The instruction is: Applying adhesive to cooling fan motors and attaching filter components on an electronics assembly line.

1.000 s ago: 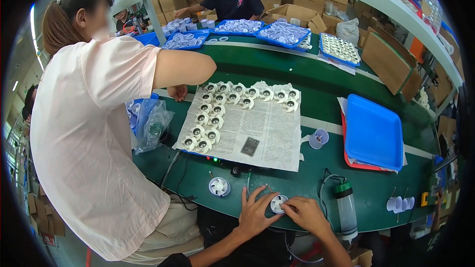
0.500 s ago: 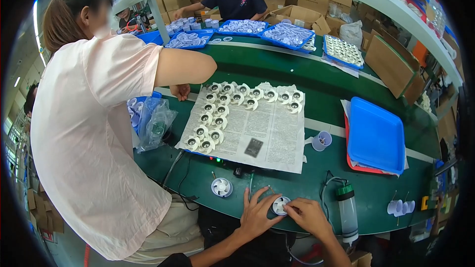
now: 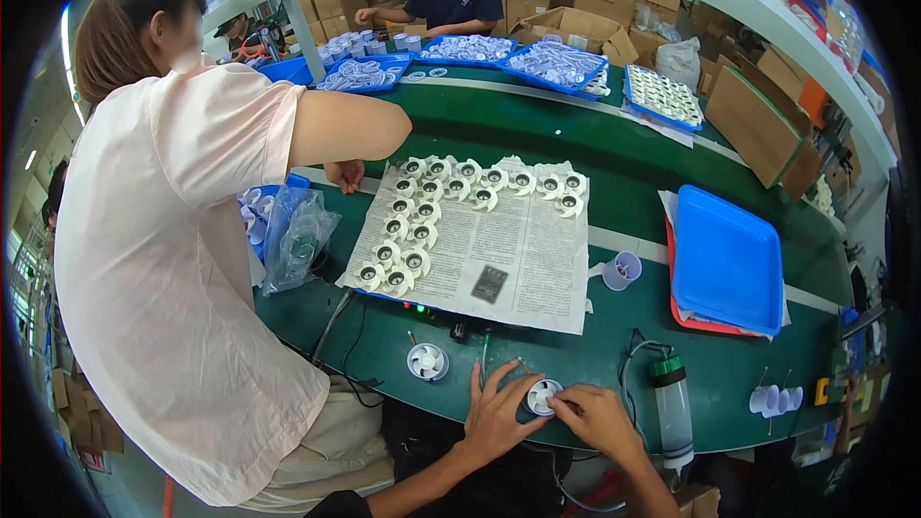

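Observation:
At the near edge of the green table, a small pale-lilac cup with a white fan wheel (image 3: 542, 398) inside sits between my hands. My left hand (image 3: 499, 412) curls round the cup's left side, its index finger stretched past it. On the other side, my right hand (image 3: 597, 414) has thumb and fingers closed at the wheel's right edge; the fingertips partly cover it. A second cup with a fan wheel (image 3: 428, 362) stands apart to the left. Behind my hands, several white fan wheels with dark centres (image 3: 418, 236) lie in rows on a newspaper sheet (image 3: 537, 269).
A bottle with a green cap (image 3: 673, 408) and a hose stand right of my hands. Farther right are stacked blue and red trays (image 3: 727, 264) and lilac cups (image 3: 775, 400). One lilac cup (image 3: 622, 270) stands beside the newspaper. A co-worker (image 3: 182, 259) leans in at left.
My hands keep the same hold on the cup and fan wheel. The whole view has shifted slightly. Across the table, another person's hand has drawn back toward their body.

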`<state>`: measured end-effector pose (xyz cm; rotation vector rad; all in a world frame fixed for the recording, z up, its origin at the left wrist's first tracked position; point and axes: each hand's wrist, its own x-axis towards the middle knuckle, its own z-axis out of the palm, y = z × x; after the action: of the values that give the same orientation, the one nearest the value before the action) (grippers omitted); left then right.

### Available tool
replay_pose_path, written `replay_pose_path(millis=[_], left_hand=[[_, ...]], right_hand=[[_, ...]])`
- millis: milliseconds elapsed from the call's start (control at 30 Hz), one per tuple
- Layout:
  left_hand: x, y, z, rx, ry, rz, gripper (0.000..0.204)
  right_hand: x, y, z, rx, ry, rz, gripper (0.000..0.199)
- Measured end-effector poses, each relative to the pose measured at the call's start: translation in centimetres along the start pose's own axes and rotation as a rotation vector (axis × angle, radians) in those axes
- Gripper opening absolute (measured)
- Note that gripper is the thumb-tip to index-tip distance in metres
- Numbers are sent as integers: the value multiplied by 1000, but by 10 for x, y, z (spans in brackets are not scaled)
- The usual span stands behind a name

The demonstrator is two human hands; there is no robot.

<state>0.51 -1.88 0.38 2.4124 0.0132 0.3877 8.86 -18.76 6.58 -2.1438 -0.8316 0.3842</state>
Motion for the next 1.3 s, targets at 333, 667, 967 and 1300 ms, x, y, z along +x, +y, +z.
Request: replay_pose_path(millis=[333, 667, 967, 1300], left_hand=[[0, 0, 0, 0, -7, 2, 62], [2, -2, 0, 4, -19, 0, 62], [-1, 0, -1, 5, -16, 1, 61], [3, -8, 10, -43, 2, 22, 70]], right_hand=[[-1, 1, 2, -17, -3, 5, 16], [-1, 3, 2, -8, -4, 31, 15], [-4, 3, 4, 7, 7, 30, 15], [-6, 15, -2, -26, 55, -34, 15]])
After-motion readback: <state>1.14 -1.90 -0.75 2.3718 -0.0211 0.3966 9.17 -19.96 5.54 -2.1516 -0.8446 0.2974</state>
